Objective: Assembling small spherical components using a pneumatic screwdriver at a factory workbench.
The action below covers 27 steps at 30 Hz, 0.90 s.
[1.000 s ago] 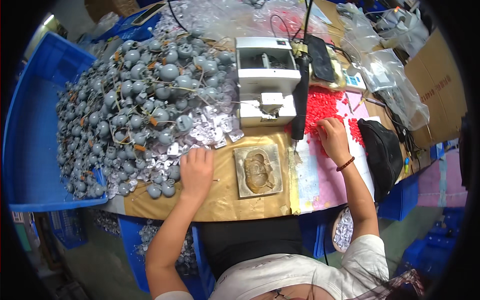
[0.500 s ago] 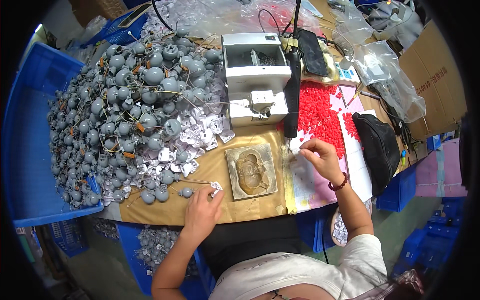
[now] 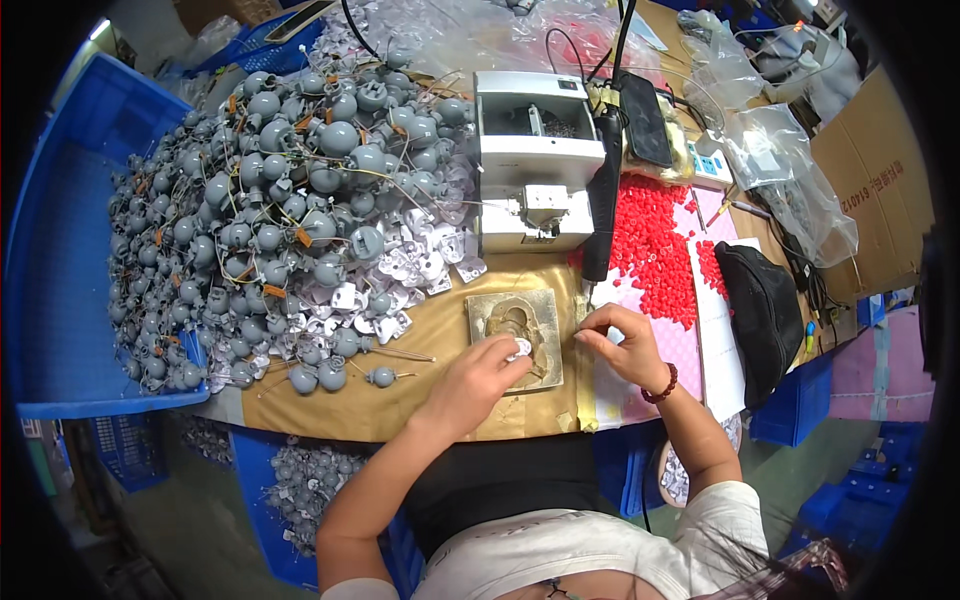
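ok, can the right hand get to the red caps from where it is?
Probably yes. The right hand rests at the mould block's right edge, and the red caps lie just beyond it on the pink sheet, with nothing between them.

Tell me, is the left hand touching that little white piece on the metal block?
Touching. The head view shows the left hand fingertips pinching the small white piece over the metal block.

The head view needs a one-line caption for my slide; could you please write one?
Both hands, left hand and right hand, meet at a worn metal jig beside piled grey parts and red caps.
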### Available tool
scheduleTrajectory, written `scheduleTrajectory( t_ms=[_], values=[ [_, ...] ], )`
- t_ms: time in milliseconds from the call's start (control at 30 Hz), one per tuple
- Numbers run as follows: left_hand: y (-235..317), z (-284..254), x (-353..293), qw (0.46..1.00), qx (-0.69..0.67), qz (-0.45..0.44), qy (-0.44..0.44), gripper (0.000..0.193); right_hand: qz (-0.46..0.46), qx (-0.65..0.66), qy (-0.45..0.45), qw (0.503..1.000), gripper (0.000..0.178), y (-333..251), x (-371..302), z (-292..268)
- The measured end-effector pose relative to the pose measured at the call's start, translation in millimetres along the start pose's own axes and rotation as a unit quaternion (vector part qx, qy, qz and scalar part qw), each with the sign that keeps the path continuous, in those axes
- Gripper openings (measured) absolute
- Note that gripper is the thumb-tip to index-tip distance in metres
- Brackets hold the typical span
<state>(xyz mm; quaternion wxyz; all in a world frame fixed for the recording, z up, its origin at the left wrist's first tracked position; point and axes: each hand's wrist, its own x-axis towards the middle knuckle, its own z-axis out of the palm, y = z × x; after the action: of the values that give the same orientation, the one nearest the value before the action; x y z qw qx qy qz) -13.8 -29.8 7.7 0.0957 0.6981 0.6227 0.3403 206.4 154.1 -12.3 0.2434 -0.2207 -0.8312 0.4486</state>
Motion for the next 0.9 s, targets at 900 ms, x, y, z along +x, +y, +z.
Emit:
scheduleTrajectory(
  t_ms=[900],
  values=[
    [-28, -61, -126, 0.909, 0.25, -0.249, 0.223, 0.03, -0.274, -0.26, -0.061, 0.924, 0.029, -30, 34, 54]
  ],
)
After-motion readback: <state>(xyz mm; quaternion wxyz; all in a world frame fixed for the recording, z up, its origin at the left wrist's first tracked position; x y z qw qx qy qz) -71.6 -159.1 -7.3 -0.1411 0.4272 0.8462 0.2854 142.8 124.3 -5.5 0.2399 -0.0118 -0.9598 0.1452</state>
